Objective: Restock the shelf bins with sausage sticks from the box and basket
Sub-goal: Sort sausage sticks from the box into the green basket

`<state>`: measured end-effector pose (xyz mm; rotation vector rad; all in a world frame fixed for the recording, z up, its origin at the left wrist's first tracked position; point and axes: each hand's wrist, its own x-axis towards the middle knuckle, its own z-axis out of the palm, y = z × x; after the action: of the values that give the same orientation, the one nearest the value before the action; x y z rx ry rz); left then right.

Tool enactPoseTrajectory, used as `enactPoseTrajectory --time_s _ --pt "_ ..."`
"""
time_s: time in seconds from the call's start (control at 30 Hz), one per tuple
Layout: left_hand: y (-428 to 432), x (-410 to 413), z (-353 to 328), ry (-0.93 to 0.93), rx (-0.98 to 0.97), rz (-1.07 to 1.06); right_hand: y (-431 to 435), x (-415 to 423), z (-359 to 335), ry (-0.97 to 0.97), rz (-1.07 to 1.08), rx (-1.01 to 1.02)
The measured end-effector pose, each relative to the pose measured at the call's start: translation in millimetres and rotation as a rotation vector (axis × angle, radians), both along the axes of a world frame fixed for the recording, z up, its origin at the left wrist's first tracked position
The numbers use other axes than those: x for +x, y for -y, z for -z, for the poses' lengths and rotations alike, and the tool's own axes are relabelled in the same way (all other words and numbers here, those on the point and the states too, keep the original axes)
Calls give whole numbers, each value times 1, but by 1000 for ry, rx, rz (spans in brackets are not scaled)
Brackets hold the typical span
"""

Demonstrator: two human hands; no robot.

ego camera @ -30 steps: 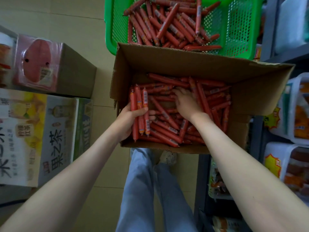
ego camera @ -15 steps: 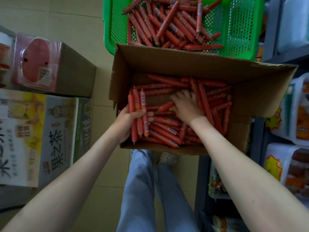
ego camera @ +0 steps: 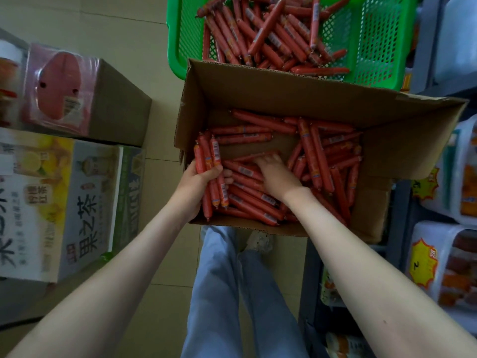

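Note:
An open cardboard box (ego camera: 296, 91) in front of me holds several loose red sausage sticks (ego camera: 320, 156). My left hand (ego camera: 198, 184) grips a bundle of sausage sticks (ego camera: 209, 161) upright at the box's near left corner. My right hand (ego camera: 276, 174) reaches into the middle of the box, its fingers curled over a sausage stick (ego camera: 255, 156) lying across the pile. Beyond the box stands a green plastic basket (ego camera: 379, 40) with several more sausage sticks (ego camera: 268, 37) heaped in it. The shelf bins (ego camera: 444, 270) are at the right edge.
Two cartons stand on the tiled floor to the left: a printed drink carton (ego camera: 64, 210) and a brown carton with a pink-wrapped pack (ego camera: 59, 91) on it. My legs in blue jeans (ego camera: 232, 293) are below the box. A dark shelf frame (ego camera: 309, 275) rises on the right.
My right hand has slid left and nearer across the pile, closing over a stick in the box's middle. My left hand keeps its bundle. A bare patch of box floor shows.

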<state>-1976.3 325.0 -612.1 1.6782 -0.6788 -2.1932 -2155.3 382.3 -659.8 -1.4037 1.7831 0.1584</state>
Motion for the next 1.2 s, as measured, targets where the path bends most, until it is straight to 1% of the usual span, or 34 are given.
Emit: enactPoseTrajectory --time_s 0.1,0.17,0.23,0.37,0.4,0.5,0.57,0.7,0.8,0.9,1.0,1.07,1.13,1.2 --pt "0 1 3 -13 -2 -34 -1 -2 0 -66 189 8" --pt "-1 1 5 -14 -11 -26 4 -3 1 -79 217 31" --pt "-1 0 5 -15 -11 -19 9 -3 1 -97 211 49" --pt "1 1 6 -23 -2 -9 11 -4 3 -84 174 -21" --pt "1 1 6 -26 -2 -3 13 -5 4 -116 155 -32" --pt "0 1 5 -32 2 15 16 -3 5 -306 58 -64" --pt "0 1 4 -32 12 20 13 -2 7 -333 53 -58" --pt "-1 1 5 -29 25 39 5 -10 15 -233 68 -91" --pt "-2 2 8 12 23 65 3 -13 15 -178 106 -108" --pt "-4 1 11 49 12 93 6 -15 11 -148 164 -27" --pt "-6 -1 10 45 7 96 9 -19 7 -43 267 54" --pt "-7 -3 6 39 -1 97 10 -23 2 77 410 28" --pt "-7 -4 0 30 -16 116 7 -25 -11 183 568 -58" --pt "-5 -8 -9 31 -48 163 2 -29 -32 214 601 -187"
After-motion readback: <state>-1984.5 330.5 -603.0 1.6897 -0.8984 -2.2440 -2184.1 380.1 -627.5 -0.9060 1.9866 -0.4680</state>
